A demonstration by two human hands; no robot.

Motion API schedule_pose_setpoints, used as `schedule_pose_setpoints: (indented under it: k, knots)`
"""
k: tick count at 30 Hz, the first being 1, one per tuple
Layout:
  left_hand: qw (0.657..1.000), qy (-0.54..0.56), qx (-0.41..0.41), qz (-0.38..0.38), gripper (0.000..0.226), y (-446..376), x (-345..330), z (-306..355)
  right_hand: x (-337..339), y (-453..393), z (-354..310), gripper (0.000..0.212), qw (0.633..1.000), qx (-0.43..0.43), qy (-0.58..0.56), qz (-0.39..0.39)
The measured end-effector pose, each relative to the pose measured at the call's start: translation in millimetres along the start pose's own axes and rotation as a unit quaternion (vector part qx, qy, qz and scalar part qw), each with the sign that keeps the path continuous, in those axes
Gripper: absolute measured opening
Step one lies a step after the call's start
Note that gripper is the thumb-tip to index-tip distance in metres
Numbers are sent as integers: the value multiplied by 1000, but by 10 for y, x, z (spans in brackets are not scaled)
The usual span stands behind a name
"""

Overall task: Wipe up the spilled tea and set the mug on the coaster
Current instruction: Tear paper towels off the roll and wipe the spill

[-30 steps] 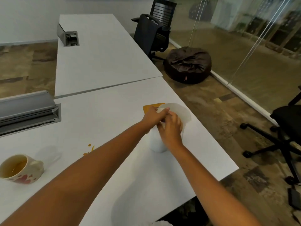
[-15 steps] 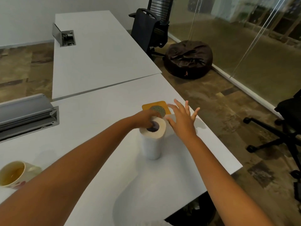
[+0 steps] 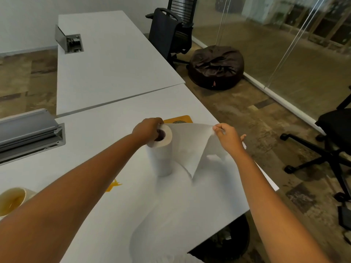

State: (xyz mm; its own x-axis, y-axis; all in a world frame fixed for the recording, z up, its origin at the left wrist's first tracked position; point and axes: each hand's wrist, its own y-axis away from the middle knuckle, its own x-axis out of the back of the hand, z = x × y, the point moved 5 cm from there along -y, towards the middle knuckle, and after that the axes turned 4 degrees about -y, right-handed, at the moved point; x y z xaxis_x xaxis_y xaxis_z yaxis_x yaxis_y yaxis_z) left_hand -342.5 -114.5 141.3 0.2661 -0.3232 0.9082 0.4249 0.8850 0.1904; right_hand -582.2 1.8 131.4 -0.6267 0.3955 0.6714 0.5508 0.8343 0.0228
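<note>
While cylindrical roll (image 3: pixel 161 149) stands, sheet (image 3: pixel 190 145) drapes.

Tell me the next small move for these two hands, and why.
Probably tear the sheet free: the right hand pinches the corner of a white paper sheet pulled out from the upright white paper towel roll, which the left hand steadies at its top. The sheet looks joined to the roll, and the orange tea spill lies unwiped on the white table.
</note>
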Motion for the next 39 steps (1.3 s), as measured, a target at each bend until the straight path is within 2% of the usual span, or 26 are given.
schedule_pose_setpoints:
  k: [11, 15, 20, 23, 26, 31, 33, 36, 39]
  knots:
    - [999, 29, -27, -11, 49, 6, 20, 47, 150, 73, 109, 25, 1000, -14, 9, 26]
    - [998, 67, 7, 1, 46, -3, 35, -12, 192, 83, 157, 20, 998, -23, 55, 34]
    - [997, 76, 25, -12, 39, -18, 12, -60, 303, 73, 290, 17, 990, -71, 73, 101]
    - [996, 81, 37, -10, 41, -31, 15, -98, 335, 44, 357, 26, 980, -105, 110, 128]
    - [998, 41, 40, -16, 40, -36, 43, -134, 377, 26, 444, 39, 962, -158, 141, 171]
    - [999, 45, -2, -31, 35, -27, 71, -74, 342, 26, 565, 38, 952, -219, 178, 118]
    - [998, 40, -32, -44, 42, -22, 48, -28, 335, 26, 509, 30, 957, -196, 169, 129]
    - [997, 25, -61, -40, 48, -32, 32, 29, 240, 40, 243, 32, 977, -72, 129, 153]
    - [997, 31, -70, -29, 48, -41, 38, 61, -22, 74, -102, 39, 994, 61, 61, 66]
